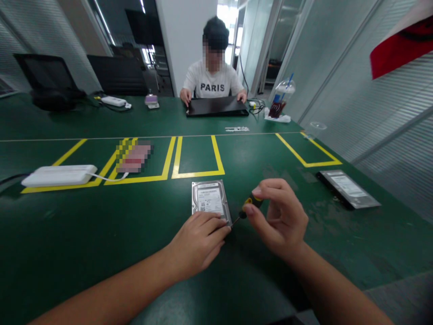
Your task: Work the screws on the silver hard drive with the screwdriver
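A silver hard drive [209,196] with a white label lies on the green table in front of me. My left hand [201,239] holds its near edge, fingers together over the near part and hiding it. Between the thumb and fingers of my right hand [279,214] is a small black and yellow screwdriver [250,205]. Its thin shaft slants down to the drive's near right corner, close to my left fingertips. Whether the tip sits in a screw is too small to tell.
A second hard drive [350,187] lies to the right. On the left are a white power strip [61,175] and a blurred-out pink object [135,158] with a cable. Yellow tape [199,174] marks the table. Across it, a person [213,76] holds a black flat panel [216,107] near a drink cup [280,99].
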